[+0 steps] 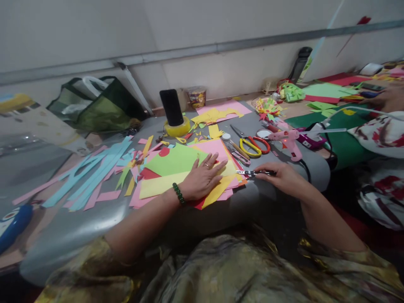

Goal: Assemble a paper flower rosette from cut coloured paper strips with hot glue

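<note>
My left hand (203, 179) lies flat with its fingers spread on a pale yellow sheet (164, 184), which rests on a pile of coloured papers. A green sheet (176, 160) is beside it in the pile, and a darker yellow piece (217, 193) sticks out under the hand. My right hand (282, 179) is closed around the dark handle of a small metal tool (249, 172), perhaps a cutter or small scissors. The tool's tip touches or nearly touches the pile's right edge.
Yellow-and-red scissors (251, 147) and a pink glue gun (288, 141) lie beyond my right hand. Behind the pile, a phone (172, 108) leans upright on a yellow tape roll (177, 127). Blue paper strips (97, 172) spread leftward. Another person's hand (389, 97) shows at far right.
</note>
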A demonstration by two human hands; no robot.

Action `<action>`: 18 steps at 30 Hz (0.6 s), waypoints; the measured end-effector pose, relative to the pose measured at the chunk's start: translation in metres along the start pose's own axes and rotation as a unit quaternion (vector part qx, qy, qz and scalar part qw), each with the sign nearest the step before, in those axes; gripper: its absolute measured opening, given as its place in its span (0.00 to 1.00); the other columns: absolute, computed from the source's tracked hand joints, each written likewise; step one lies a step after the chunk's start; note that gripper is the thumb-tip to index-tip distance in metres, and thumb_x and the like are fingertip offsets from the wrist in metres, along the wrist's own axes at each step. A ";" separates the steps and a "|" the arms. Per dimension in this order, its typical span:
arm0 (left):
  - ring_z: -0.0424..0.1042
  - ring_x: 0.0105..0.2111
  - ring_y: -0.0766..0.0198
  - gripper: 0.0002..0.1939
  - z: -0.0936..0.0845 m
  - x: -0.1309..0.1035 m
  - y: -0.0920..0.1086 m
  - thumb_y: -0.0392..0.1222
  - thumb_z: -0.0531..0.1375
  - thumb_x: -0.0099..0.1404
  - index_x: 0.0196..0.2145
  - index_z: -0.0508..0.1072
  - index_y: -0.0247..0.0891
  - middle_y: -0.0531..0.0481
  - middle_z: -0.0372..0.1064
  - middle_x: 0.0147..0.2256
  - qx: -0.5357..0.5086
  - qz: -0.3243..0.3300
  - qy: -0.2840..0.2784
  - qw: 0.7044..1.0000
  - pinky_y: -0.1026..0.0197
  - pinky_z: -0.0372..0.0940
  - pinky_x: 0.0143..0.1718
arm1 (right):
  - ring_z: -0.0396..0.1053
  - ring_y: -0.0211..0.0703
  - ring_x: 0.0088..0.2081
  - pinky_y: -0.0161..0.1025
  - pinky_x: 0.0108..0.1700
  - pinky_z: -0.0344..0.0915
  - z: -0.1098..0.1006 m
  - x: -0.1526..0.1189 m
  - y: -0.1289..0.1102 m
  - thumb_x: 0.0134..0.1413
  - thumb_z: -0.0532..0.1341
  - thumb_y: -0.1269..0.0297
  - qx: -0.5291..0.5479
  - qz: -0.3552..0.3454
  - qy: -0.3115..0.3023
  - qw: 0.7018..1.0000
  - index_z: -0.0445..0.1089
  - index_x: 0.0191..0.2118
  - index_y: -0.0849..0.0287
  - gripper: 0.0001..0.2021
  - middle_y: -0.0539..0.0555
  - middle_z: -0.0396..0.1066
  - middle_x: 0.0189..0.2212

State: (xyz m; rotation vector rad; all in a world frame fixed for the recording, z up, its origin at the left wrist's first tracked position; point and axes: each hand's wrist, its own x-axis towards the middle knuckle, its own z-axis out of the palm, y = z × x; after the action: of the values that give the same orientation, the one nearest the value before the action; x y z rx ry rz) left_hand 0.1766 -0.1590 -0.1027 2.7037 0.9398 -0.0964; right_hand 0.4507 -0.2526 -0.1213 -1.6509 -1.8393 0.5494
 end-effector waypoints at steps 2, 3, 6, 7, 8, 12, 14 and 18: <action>0.33 0.73 0.48 0.29 -0.001 0.002 0.001 0.50 0.39 0.76 0.72 0.47 0.48 0.47 0.31 0.74 0.004 0.002 -0.044 0.999 0.33 0.36 0.69 | 0.77 0.52 0.39 0.46 0.44 0.72 0.000 0.001 0.001 0.54 0.61 0.47 0.002 -0.012 -0.004 1.000 0.80 0.37 0.53 0.17 0.55 0.81 0.36; 0.33 0.73 0.49 0.29 -0.001 0.003 0.001 0.50 0.38 0.76 0.72 0.46 0.48 0.47 0.31 0.74 0.005 -0.003 -0.053 0.999 0.33 0.36 0.69 | 0.77 0.52 0.38 0.45 0.43 0.73 -0.001 0.000 0.002 0.54 0.60 0.47 0.002 -0.020 -0.005 1.000 0.80 0.37 0.53 0.17 0.56 0.81 0.36; 0.33 0.73 0.50 0.29 -0.001 0.005 0.001 0.49 0.37 0.76 0.72 0.44 0.49 0.48 0.30 0.73 0.011 -0.017 -0.058 0.998 0.33 0.35 0.69 | 0.76 0.50 0.35 0.43 0.38 0.72 -0.008 -0.004 0.005 0.56 0.59 0.46 -0.007 -0.037 -0.011 0.999 0.80 0.36 0.54 0.18 0.56 0.80 0.32; 0.33 0.73 0.50 0.29 -0.001 0.005 0.001 0.49 0.37 0.77 0.72 0.44 0.49 0.48 0.30 0.73 0.012 -0.019 -0.060 0.998 0.34 0.35 0.69 | 0.76 0.49 0.34 0.42 0.37 0.71 -0.010 -0.005 0.005 0.57 0.59 0.47 -0.011 -0.039 -0.012 0.999 0.81 0.36 0.53 0.18 0.56 0.80 0.32; 0.33 0.73 0.50 0.29 -0.001 0.005 0.002 0.49 0.37 0.77 0.72 0.44 0.49 0.49 0.29 0.73 0.011 -0.021 -0.061 0.998 0.34 0.35 0.69 | 0.75 0.48 0.34 0.41 0.36 0.71 -0.011 -0.006 0.006 0.57 0.59 0.47 -0.014 -0.040 -0.013 0.999 0.81 0.36 0.53 0.18 0.56 0.79 0.32; 0.33 0.73 0.50 0.29 0.000 0.005 0.001 0.50 0.38 0.77 0.72 0.44 0.49 0.48 0.30 0.73 0.005 -0.011 -0.050 0.999 0.33 0.34 0.69 | 0.75 0.48 0.34 0.42 0.37 0.70 -0.009 -0.005 0.004 0.58 0.59 0.49 -0.017 -0.044 -0.009 0.999 0.80 0.37 0.53 0.17 0.56 0.79 0.33; 0.34 0.73 0.49 0.29 0.001 0.005 0.000 0.49 0.39 0.77 0.72 0.45 0.48 0.47 0.30 0.73 0.001 -0.008 -0.047 0.999 0.32 0.34 0.68 | 0.75 0.49 0.35 0.42 0.38 0.70 -0.007 -0.003 0.001 0.57 0.59 0.49 -0.016 -0.044 -0.013 0.999 0.80 0.37 0.53 0.16 0.56 0.79 0.33; 0.33 0.73 0.48 0.29 0.002 0.006 -0.001 0.50 0.38 0.77 0.72 0.45 0.48 0.46 0.30 0.73 -0.009 -0.006 -0.048 0.999 0.31 0.35 0.68 | 0.74 0.49 0.34 0.43 0.38 0.69 -0.008 -0.002 -0.003 0.57 0.60 0.49 -0.010 -0.038 -0.040 0.998 0.80 0.37 0.53 0.17 0.56 0.78 0.32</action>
State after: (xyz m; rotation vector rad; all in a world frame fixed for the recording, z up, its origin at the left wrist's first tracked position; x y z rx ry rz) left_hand 0.1804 -0.1555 -0.1056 2.6506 0.9236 -0.2181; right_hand 0.4539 -0.2559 -0.1131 -1.5864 -1.9616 0.5737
